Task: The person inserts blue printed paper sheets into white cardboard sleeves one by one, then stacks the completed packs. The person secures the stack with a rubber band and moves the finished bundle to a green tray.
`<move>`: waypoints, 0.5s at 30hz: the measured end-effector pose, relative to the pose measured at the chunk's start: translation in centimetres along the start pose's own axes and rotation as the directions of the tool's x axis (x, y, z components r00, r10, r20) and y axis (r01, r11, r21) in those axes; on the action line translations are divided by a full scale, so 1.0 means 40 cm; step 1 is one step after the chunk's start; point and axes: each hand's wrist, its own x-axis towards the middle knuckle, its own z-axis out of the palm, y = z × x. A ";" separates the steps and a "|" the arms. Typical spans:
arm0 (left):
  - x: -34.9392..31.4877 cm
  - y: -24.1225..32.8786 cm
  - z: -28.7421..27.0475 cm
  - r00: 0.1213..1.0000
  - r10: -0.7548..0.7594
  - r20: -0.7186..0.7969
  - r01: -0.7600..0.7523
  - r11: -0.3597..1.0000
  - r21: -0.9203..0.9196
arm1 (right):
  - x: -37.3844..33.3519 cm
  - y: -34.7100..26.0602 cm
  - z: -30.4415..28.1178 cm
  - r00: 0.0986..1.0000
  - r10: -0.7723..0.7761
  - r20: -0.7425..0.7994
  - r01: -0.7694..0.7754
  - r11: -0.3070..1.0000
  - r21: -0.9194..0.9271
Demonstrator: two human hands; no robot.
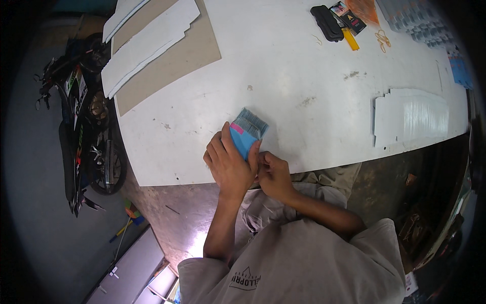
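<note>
A thick stack of small blue cards [244, 143] with a pink patch on its top face is tilted over the front edge of the white table. Many thin layers show along its far end. My left hand [227, 158] is wrapped round the stack, fingers along its left side and thumb on the right. Close against its near right end, my right hand [274, 175] has its fingers curled in. The left hand and the stack partly hide those fingertips, so what they pinch cannot be seen.
Large white die-cut sheets [152, 48] lie on grey-brown board [197, 55] at the far left. A bundle of white pieces [412, 117] sits at the right. Farther back are a black case [327, 23], a yellow lighter [350, 39], a rubber band [383, 41] and blue-grey stacks [417, 23].
</note>
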 end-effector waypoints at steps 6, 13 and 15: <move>0.001 0.000 -0.004 1.000 -0.015 0.024 0.016 0.999 -0.050 | 0.007 0.033 -0.001 0.988 0.067 0.140 -0.027 0.964 -0.266; 0.002 0.005 -0.007 0.997 -0.057 0.059 0.060 0.997 -0.057 | -0.032 0.026 0.067 0.965 0.184 0.185 -0.151 0.972 -0.179; 0.002 0.005 -0.003 0.997 -0.054 0.051 0.057 0.997 -0.058 | -0.033 0.039 0.077 0.963 0.200 0.182 -0.170 0.971 -0.169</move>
